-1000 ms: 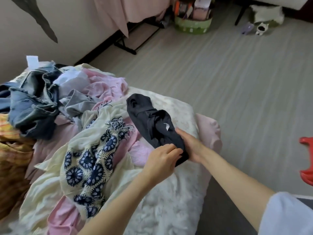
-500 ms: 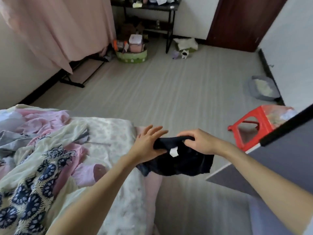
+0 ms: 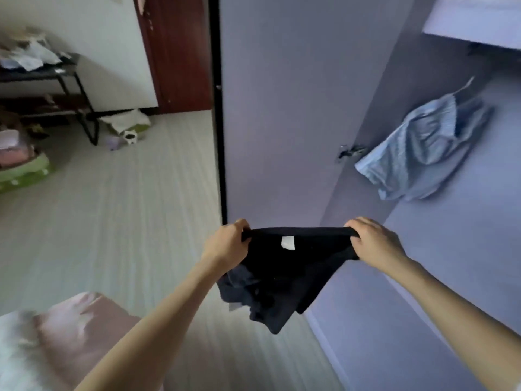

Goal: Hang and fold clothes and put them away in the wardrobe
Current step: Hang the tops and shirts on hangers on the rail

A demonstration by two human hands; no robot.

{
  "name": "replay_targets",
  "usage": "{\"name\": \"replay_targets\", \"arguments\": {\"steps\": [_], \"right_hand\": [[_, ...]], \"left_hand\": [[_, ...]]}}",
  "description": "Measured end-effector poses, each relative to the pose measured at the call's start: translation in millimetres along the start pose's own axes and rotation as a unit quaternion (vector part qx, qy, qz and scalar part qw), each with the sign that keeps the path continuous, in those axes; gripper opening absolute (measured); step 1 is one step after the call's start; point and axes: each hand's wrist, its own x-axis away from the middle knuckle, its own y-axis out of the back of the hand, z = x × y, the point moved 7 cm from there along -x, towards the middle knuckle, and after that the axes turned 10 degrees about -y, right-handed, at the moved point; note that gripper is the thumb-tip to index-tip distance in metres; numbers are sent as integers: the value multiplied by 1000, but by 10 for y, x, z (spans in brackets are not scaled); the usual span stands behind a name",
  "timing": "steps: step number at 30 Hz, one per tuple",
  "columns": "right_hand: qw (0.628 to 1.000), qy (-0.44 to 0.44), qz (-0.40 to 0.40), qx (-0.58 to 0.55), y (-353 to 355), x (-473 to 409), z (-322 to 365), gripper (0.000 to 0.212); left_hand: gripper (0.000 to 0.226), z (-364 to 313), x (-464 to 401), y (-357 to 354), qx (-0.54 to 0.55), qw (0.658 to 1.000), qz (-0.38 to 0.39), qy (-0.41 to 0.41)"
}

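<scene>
Black garment (image 3: 279,266): centre of frame, lower half, held up in the air in front of the wardrobe, its top edge pulled straight between two hands, the rest hanging crumpled below; a small white tag shows just under the top edge. Left hand (image 3: 225,245): fist closed on the garment's left corner. Right hand (image 3: 372,239): fist closed on the right corner. Wardrobe (image 3: 439,249): right half of frame, pale purple inside, door (image 3: 279,108) swung open with a dark edge and a metal hinge (image 3: 349,152) where it meets the cabinet. Light blue garment (image 3: 420,153): upper right, hanging inside the wardrobe, well apart from the black one. Floor (image 3: 112,215): left and centre, pale grey striped boards. Bed (image 3: 56,340): lower left corner, pink and white bedding, blurred. Black metal table (image 3: 67,80): upper left, cluttered on top, items too blurred to tell. Dark red door (image 3: 174,52): upper centre-left, set in a white wall. Green basket (image 3: 25,173): left edge, on the floor.
</scene>
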Motion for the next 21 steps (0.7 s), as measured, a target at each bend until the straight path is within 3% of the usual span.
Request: {"name": "replay_targets", "arguments": {"steps": [6,10,12,15,17,21], "right_hand": [[977,-161,-107,-91,434,249,-1466,33],[892,-171,-316,-275,885,709,-2060,39],[883,-178,-333,-280,976,786,-2260,37],[898,-244,-263,-255,964,801,-2675,33],[887,-293,-238,-265,967,888,-2899,34],[825,-360,-374,-225,1215,1083,-3113,34]], "left_hand": [[18,-1310,-617,-494,98,992,23,-76],[13,-2226,-957,-495,224,964,-25,-141],[11,-2573,-1102,-503,269,949,-31,-162],[16,-3122,-1339,-814,289,937,46,-191],[16,-3439,-1443,-1000,307,924,95,-207],[10,-3929,-1623,-1139,351,895,143,-235]]}}
